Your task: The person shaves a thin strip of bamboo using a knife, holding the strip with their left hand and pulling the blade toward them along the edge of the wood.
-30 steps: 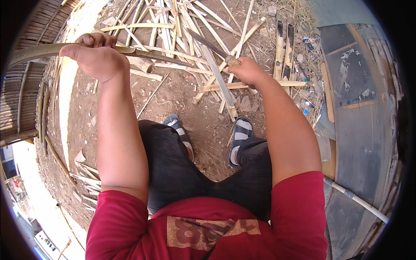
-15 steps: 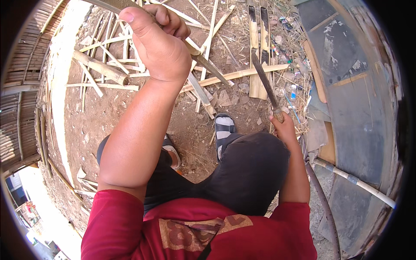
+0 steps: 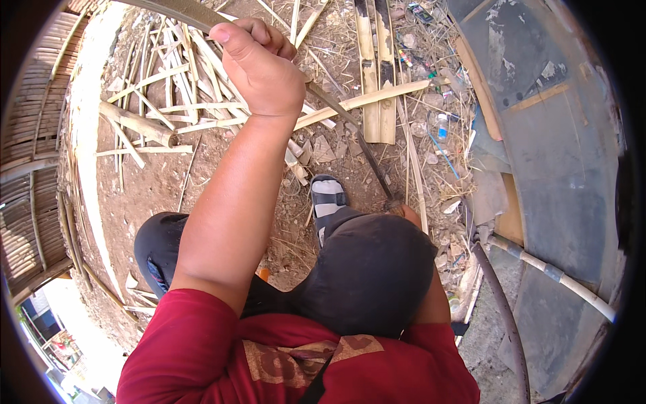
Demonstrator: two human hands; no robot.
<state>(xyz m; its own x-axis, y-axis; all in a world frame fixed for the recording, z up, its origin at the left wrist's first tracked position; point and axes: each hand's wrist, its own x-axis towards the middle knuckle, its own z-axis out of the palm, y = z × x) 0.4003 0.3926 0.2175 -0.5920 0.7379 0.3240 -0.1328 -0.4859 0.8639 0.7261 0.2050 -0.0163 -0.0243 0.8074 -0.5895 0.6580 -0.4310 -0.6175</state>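
My left hand (image 3: pixel 262 64) is raised at the top centre, its fingers wrapped round a long bamboo strip (image 3: pixel 178 12). The strip runs from the upper left through my fist and slopes down to the right. Low beside my right knee, my right hand (image 3: pixel 410 217) is closed on the handle of a machete; the knee hides much of it. The dark machete blade (image 3: pixel 375 167) points up and left. Its upper part lines up with the strip's lower end; whether they touch I cannot tell.
Split bamboo pieces (image 3: pixel 182 74) lie piled at the upper left beside a thicker bamboo pole (image 3: pixel 138 124). Two halved bamboo lengths (image 3: pixel 371 118) lie ahead, crossed by another split piece (image 3: pixel 404 89). A dark panel (image 3: pixel 552 182) and a curved pole (image 3: pixel 501 306) stand at right.
My right hand and the machete have moved left and nearer my knee, bringing the blade in line with the strip. My left hand has shifted slightly right and down. The view has shifted too.
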